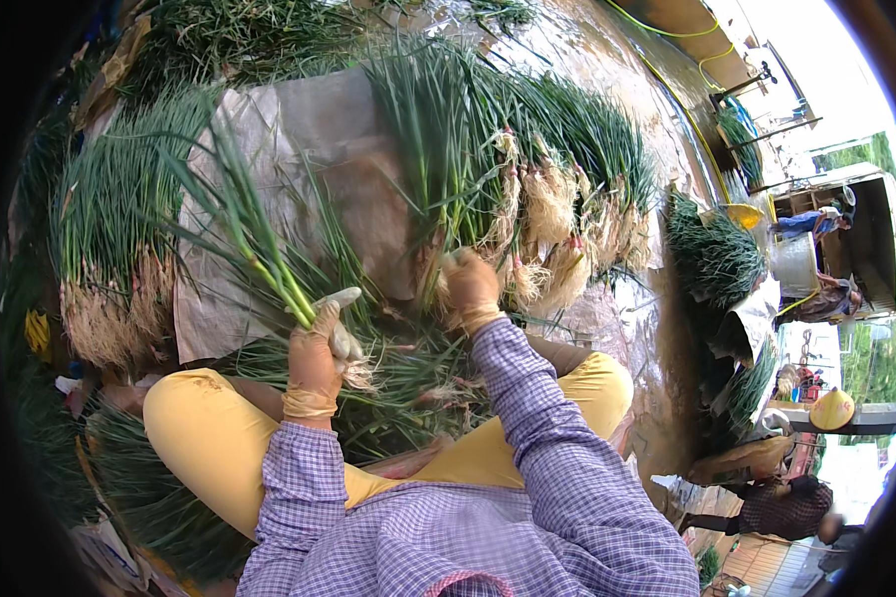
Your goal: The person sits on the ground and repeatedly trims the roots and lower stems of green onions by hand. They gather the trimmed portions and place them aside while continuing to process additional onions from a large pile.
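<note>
My left hand (pixel 321 347), in a thin glove with pale fingertips, is closed around the white lower stems of a few green onions (pixel 269 272). Their roots stick out below the fist and their leaves point up and left. At the root end of a large bunch of green onions (pixel 448 172), my right hand (pixel 469 282) has its fingers curled; whether it grips any of them is not clear. Several rooted bundles (pixel 549 201) lie just right of that hand. Loose onions (pixel 418 388) are spread between my crossed legs.
A grey sheet (pixel 299 112) lies ahead, with a row of green onions (pixel 119 239) at its left. More green onions (pixel 246 37) are heaped beyond it. At the right are a dark-green pile (pixel 717 254), a standing person (pixel 784 509) and two people by a vehicle (pixel 877 239).
</note>
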{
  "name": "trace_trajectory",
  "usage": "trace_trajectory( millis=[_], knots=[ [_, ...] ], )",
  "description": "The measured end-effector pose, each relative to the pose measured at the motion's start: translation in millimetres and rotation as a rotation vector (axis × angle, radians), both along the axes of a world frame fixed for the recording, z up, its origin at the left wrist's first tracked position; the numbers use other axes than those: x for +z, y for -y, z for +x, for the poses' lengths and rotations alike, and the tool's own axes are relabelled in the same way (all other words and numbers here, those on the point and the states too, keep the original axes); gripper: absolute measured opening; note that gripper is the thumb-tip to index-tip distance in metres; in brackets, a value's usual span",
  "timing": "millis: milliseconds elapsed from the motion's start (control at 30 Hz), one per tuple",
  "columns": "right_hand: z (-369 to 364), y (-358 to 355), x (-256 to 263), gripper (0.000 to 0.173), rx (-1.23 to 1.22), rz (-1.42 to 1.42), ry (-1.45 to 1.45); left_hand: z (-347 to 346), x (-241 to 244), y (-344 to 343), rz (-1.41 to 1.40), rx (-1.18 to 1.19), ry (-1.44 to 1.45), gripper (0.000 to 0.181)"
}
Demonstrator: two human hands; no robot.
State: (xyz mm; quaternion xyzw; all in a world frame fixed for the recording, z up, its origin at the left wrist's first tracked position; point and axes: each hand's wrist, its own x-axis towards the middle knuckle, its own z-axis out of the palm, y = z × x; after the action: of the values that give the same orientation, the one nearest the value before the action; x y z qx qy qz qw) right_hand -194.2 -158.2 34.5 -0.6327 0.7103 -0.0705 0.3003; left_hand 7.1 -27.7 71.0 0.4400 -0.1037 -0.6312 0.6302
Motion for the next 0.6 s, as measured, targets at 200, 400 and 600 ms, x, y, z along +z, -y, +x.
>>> trace_trajectory(
  millis=[200, 400, 600],
  knots=[
    [5, 30, -46, 0.049, -0.286, 0.325, 0.184, -22, -22, 14, 0.171, -0.131, -0.081, 0.030],
    [25, -30, 32, 0.031, 0.098, -0.206, 0.080, -15, -17, 20, 0.184, -0.032, 0.003, 0.030],
    [-19, -25, -15, 0.036, 0.053, -0.148, 0.361, -16, -33, 18, 0.173, 0.000, 0.009, 0.029]
  ],
)
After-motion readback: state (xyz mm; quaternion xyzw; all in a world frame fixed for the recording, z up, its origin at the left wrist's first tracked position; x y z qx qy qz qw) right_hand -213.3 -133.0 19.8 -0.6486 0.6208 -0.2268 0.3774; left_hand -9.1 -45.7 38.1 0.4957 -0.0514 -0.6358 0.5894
